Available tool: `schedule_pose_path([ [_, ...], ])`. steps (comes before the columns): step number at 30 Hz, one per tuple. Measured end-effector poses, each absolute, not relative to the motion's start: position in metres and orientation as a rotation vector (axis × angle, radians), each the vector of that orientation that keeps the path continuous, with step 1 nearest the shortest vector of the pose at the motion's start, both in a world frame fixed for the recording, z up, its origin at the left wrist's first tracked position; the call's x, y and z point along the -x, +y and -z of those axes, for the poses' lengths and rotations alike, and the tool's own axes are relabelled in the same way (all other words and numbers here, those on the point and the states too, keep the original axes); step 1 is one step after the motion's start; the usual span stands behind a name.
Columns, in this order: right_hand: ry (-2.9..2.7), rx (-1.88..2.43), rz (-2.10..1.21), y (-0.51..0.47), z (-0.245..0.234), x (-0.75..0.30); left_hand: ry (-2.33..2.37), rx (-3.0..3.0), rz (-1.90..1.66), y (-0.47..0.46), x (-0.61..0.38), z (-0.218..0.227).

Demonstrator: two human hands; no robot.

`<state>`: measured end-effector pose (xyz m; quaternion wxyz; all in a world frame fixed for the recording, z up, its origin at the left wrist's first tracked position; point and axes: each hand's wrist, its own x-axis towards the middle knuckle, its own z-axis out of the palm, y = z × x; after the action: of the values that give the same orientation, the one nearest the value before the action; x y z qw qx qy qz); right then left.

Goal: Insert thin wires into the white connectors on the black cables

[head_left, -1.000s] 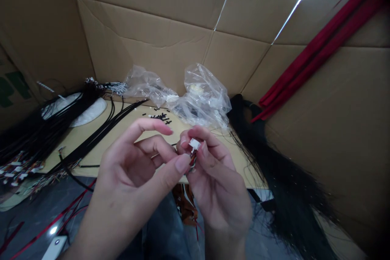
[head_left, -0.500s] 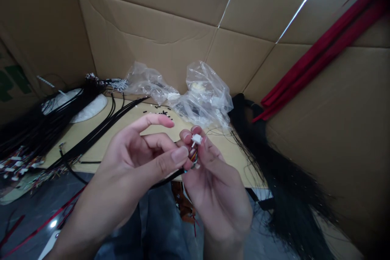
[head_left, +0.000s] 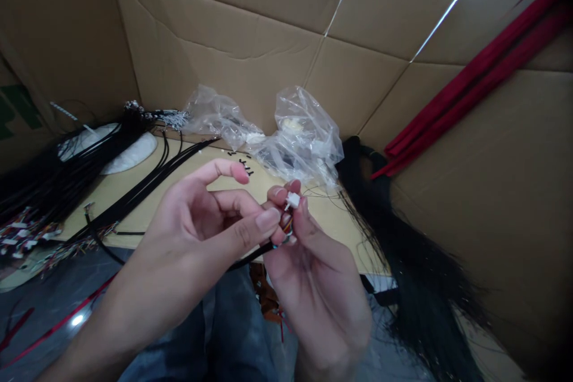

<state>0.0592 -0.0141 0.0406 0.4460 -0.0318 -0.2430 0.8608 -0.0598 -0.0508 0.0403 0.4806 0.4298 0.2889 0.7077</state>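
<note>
At the far left, long black wires [head_left: 89, 161] lie over a round white pad [head_left: 134, 158], with small bunches of colored wire ends [head_left: 22, 233] beside them. More black wires [head_left: 147, 188] lie across the wooden surface [head_left: 111, 224]. The left hand [head_left: 197, 221] is half open, with its thumb close to the small white plug [head_left: 292, 200] but not gripping it. The right hand [head_left: 313, 262] is closed on the plug, pinching it in its fingertips above the lap. Just now, a thin black wire [head_left: 250, 255] has come into view under the left thumb. It runs up to the plug, where short colored wires [head_left: 287, 225] meet it. The plug looks clean and whole. Behind the hands sit 2 clear plastic bags [head_left: 304, 137]. Further right hangs a long bunch of black wires [head_left: 403, 250].
</note>
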Motion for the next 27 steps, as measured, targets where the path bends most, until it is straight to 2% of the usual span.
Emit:
schedule_pose_path([
  [27,-0.641,0.117,-2.113,-0.0111,-0.0382,-0.0568,0.816,-1.078,-1.779,-0.0537,0.0526,-0.0438],
])
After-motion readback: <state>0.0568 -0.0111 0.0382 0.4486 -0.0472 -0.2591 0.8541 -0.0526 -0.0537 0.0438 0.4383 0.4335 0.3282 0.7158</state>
